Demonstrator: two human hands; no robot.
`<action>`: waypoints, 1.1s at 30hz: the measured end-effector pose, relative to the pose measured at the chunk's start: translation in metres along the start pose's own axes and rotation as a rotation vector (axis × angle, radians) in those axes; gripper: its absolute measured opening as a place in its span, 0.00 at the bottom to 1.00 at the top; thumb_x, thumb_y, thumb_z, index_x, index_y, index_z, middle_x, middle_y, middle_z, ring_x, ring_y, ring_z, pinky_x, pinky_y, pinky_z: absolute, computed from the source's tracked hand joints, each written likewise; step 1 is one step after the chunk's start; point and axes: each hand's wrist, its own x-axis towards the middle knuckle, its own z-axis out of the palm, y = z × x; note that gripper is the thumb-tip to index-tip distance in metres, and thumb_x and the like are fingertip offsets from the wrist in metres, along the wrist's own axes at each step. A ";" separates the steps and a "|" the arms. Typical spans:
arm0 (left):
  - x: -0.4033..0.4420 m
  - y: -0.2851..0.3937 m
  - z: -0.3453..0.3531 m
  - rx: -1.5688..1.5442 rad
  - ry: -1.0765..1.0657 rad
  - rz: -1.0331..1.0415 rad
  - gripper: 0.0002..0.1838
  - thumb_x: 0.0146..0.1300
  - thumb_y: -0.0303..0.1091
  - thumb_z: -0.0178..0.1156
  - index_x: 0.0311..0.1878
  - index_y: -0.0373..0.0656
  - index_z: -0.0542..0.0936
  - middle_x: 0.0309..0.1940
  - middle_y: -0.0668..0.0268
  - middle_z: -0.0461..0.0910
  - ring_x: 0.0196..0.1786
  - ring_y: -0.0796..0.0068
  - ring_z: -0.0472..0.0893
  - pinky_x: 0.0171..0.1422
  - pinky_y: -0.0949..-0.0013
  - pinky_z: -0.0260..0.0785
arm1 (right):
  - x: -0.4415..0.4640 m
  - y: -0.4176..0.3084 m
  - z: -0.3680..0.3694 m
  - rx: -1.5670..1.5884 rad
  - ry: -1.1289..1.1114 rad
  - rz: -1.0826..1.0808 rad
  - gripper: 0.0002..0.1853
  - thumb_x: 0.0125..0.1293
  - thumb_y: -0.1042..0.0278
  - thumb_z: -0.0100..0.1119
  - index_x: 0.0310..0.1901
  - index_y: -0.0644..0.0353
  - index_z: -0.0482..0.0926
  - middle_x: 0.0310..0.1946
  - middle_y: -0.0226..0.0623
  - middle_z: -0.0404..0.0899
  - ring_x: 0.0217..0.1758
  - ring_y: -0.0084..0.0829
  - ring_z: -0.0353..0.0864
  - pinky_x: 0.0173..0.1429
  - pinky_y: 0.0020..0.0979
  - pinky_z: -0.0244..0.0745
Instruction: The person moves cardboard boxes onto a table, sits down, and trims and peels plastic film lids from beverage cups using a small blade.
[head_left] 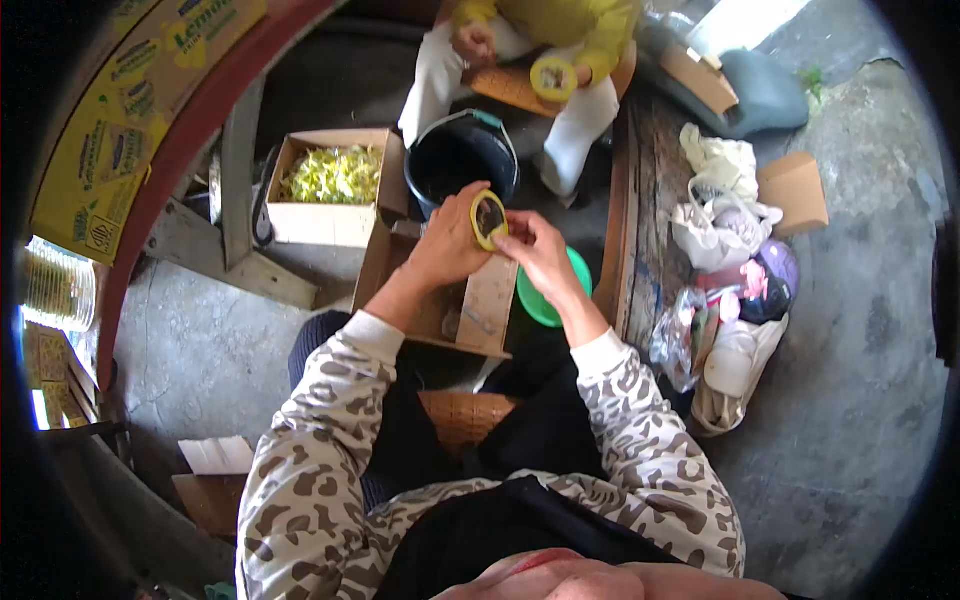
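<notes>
Near the middle of the head view, my left hand (pixel 450 243) is closed round a small round container with a yellow rim (pixel 491 221) and dark contents. My right hand (pixel 538 250) touches the lower right of its rim, with thumb and fingers pressed together there. Below my hands lies an open cardboard box (pixel 480 308), and a green round basin (pixel 556 290) is partly hidden behind my right hand. A black bucket (pixel 462 150) stands just beyond my left hand.
Opposite me sits a person (pixel 545 30) in a yellow top, holding a similar yellow-rimmed container (pixel 553 78). A box of yellow-green pieces (pixel 332 176) stands left of the bucket. Bags (pixel 728 235) lie at right beyond a wooden beam (pixel 655 200).
</notes>
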 end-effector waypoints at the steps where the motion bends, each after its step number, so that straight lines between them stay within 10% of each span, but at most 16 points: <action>1: 0.000 -0.002 0.000 -0.013 -0.026 -0.011 0.41 0.49 0.39 0.72 0.66 0.40 0.64 0.54 0.53 0.75 0.52 0.48 0.75 0.55 0.50 0.68 | 0.002 0.005 -0.002 0.024 -0.006 -0.008 0.18 0.63 0.71 0.66 0.53 0.68 0.77 0.40 0.35 0.83 0.42 0.21 0.81 0.44 0.25 0.77; 8: 0.015 -0.013 -0.009 -0.195 -0.001 -0.222 0.31 0.44 0.30 0.73 0.54 0.41 0.72 0.44 0.55 0.79 0.49 0.51 0.77 0.54 0.58 0.70 | 0.041 0.120 -0.026 -0.077 0.068 0.137 0.15 0.64 0.64 0.64 0.48 0.63 0.81 0.33 0.35 0.84 0.35 0.28 0.84 0.39 0.30 0.78; 10: 0.015 -0.017 -0.010 -0.178 0.015 -0.229 0.29 0.43 0.30 0.73 0.50 0.40 0.74 0.44 0.55 0.79 0.48 0.52 0.78 0.54 0.59 0.70 | 0.045 0.171 -0.029 -0.630 -0.071 -0.116 0.11 0.60 0.66 0.66 0.41 0.62 0.83 0.31 0.38 0.85 0.33 0.29 0.83 0.40 0.31 0.78; 14: 0.016 -0.014 -0.014 -0.152 0.006 -0.254 0.30 0.41 0.30 0.73 0.51 0.41 0.74 0.43 0.57 0.78 0.49 0.52 0.77 0.55 0.58 0.70 | 0.024 0.254 -0.007 -0.703 -0.320 0.120 0.11 0.52 0.63 0.69 0.35 0.59 0.84 0.30 0.41 0.85 0.34 0.38 0.85 0.42 0.37 0.79; 33: 0.024 -0.024 -0.024 -0.106 0.049 -0.229 0.32 0.46 0.32 0.69 0.57 0.37 0.71 0.52 0.53 0.75 0.55 0.50 0.74 0.62 0.56 0.67 | -0.024 0.277 0.049 -1.001 -0.394 0.388 0.19 0.50 0.60 0.70 0.42 0.57 0.80 0.47 0.51 0.81 0.55 0.50 0.79 0.58 0.47 0.74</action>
